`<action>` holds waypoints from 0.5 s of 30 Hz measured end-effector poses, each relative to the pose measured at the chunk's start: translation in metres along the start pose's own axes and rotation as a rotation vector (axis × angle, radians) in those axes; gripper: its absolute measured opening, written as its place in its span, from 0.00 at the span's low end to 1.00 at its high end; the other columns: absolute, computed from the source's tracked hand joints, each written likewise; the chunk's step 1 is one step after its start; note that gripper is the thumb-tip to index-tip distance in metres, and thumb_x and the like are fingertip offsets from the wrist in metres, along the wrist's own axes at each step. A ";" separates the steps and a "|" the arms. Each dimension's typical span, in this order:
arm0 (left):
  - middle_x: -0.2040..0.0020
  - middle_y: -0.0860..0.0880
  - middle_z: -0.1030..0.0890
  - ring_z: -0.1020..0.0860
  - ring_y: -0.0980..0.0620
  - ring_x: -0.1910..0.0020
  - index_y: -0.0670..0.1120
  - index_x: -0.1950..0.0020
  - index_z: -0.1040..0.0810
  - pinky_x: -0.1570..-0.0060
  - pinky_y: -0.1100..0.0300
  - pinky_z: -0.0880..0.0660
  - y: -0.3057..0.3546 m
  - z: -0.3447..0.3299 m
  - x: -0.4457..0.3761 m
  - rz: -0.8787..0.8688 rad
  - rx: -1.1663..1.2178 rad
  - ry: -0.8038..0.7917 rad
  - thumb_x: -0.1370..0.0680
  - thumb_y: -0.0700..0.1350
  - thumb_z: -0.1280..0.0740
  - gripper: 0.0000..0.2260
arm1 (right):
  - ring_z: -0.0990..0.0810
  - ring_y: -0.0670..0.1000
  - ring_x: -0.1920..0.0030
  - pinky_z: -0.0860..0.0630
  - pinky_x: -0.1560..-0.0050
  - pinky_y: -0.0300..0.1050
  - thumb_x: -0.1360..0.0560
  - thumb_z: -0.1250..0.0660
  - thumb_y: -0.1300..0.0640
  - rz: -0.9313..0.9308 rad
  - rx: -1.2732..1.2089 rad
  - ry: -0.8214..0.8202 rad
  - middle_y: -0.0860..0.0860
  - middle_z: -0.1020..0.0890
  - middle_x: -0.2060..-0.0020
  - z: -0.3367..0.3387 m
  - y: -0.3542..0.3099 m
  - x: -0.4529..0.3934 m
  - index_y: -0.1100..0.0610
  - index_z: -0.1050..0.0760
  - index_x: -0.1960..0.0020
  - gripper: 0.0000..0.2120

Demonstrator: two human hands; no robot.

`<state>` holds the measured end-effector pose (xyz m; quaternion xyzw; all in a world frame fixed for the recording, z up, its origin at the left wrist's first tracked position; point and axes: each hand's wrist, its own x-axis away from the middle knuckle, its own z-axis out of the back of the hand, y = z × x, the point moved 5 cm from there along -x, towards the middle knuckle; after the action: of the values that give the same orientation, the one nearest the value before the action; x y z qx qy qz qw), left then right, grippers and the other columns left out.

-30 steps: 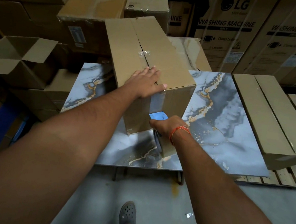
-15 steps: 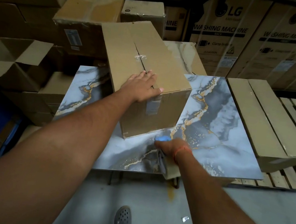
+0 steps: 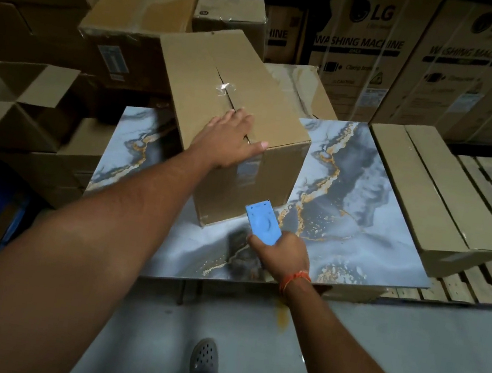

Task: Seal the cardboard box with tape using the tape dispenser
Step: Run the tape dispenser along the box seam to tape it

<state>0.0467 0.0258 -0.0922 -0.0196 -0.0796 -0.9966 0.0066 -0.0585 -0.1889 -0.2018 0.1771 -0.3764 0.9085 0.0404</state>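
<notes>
Head view: left hand (image 3: 229,142) lies flat on the box (image 3: 235,101); right hand (image 3: 284,252) grips the blue tape dispenser (image 3: 263,222), which should run straight along the seam.

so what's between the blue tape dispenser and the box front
Nothing: in the head view only bare marble tabletop separates the tape dispenser from the cardboard box.

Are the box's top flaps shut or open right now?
Shut: both flaps of the box lie flat, meeting at the middle seam, left hand resting on them.
</notes>
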 end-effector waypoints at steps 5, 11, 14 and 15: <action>0.16 0.37 0.42 0.44 0.37 0.17 0.40 0.17 0.41 0.20 0.39 0.43 0.026 0.001 0.038 -0.335 -0.300 0.314 0.18 0.61 0.42 0.36 | 0.16 0.52 0.59 0.24 0.62 0.43 0.33 0.25 0.38 0.045 -0.122 0.147 0.48 0.15 0.61 0.012 0.024 0.010 0.52 0.21 0.54 0.19; 0.15 0.37 0.53 0.53 0.38 0.16 0.36 0.16 0.53 0.18 0.44 0.56 0.023 -0.059 0.073 -0.506 -0.772 0.324 0.18 0.57 0.45 0.38 | 0.17 0.52 0.59 0.19 0.58 0.49 0.36 0.26 0.32 0.057 -0.155 0.209 0.48 0.16 0.61 0.019 0.039 0.010 0.52 0.21 0.54 0.24; 0.16 0.37 0.59 0.60 0.40 0.17 0.34 0.17 0.59 0.19 0.44 0.65 0.014 -0.076 0.066 -0.523 -0.914 0.271 0.18 0.57 0.47 0.40 | 0.16 0.51 0.58 0.18 0.57 0.50 0.37 0.28 0.31 0.069 -0.197 0.211 0.47 0.15 0.61 0.021 0.042 0.009 0.52 0.20 0.53 0.26; 0.17 0.37 0.62 0.62 0.40 0.17 0.34 0.18 0.62 0.20 0.44 0.67 0.011 -0.082 0.063 -0.533 -0.949 0.244 0.18 0.57 0.48 0.40 | 0.16 0.50 0.59 0.18 0.57 0.50 0.37 0.27 0.31 0.069 -0.214 0.211 0.46 0.15 0.61 0.022 0.043 0.008 0.52 0.19 0.53 0.26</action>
<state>-0.0194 0.0012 -0.1684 0.1157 0.3771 -0.8853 -0.2462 -0.0688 -0.2356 -0.2135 0.0625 -0.4706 0.8776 0.0670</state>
